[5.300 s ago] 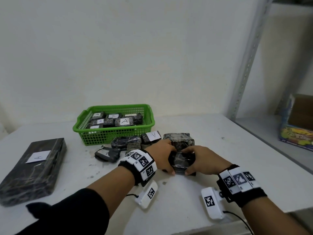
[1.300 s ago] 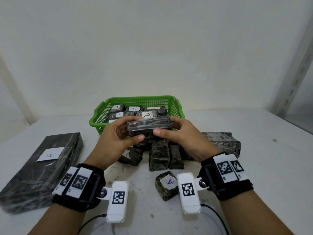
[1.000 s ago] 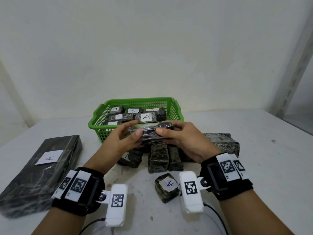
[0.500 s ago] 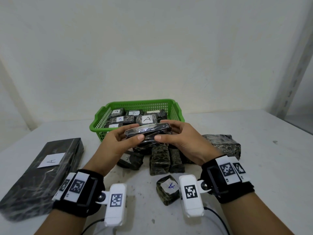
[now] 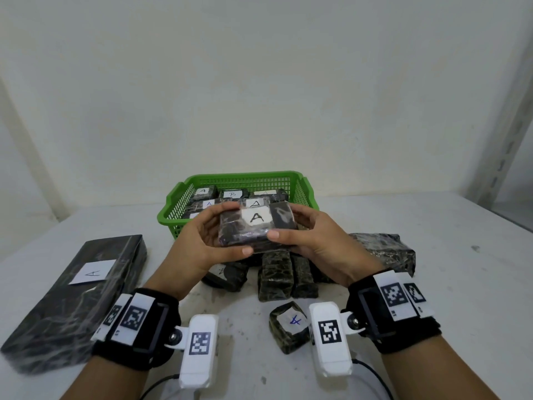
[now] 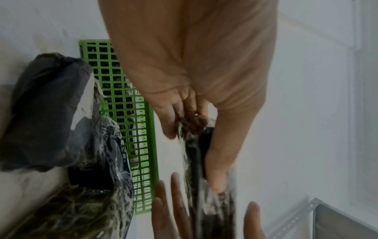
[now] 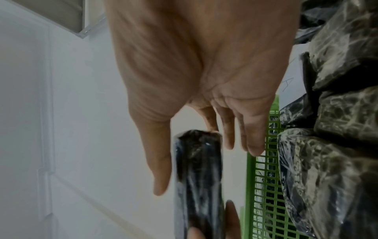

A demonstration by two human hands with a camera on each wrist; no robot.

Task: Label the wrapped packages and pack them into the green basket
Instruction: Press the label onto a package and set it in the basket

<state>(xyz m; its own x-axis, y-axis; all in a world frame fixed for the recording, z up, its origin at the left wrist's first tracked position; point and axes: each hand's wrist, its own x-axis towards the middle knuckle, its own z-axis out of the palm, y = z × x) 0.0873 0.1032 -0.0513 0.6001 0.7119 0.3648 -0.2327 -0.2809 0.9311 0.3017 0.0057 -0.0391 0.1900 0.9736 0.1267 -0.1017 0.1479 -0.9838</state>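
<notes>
I hold a dark wrapped package (image 5: pixel 256 228) in the air with both hands, its white "A" label facing up toward me. My left hand (image 5: pixel 212 236) grips its left end and my right hand (image 5: pixel 307 233) grips its right end, thumbs on the near edge. The package hangs just in front of the green basket (image 5: pixel 242 179), which holds several labelled packages. In the left wrist view my left hand (image 6: pixel 194 90) pinches the package (image 6: pixel 194 155) edge-on. In the right wrist view my right hand (image 7: pixel 204 72) has its thumb and fingers on either side of the package (image 7: pixel 198 174).
Under my hands lie several dark wrapped packages (image 5: pixel 275 277), and a small one with a blue "A" (image 5: pixel 288 324) sits nearer me. A long flat package with an "A" label (image 5: pixel 75 295) lies at the left and a bulky one (image 5: pixel 383 251) at the right. A metal shelf post (image 5: pixel 507 116) stands at the far right.
The package in my hands has turned from edge-on to face-up, so its "A" label now shows. Both hands keep their grip in front of the basket.
</notes>
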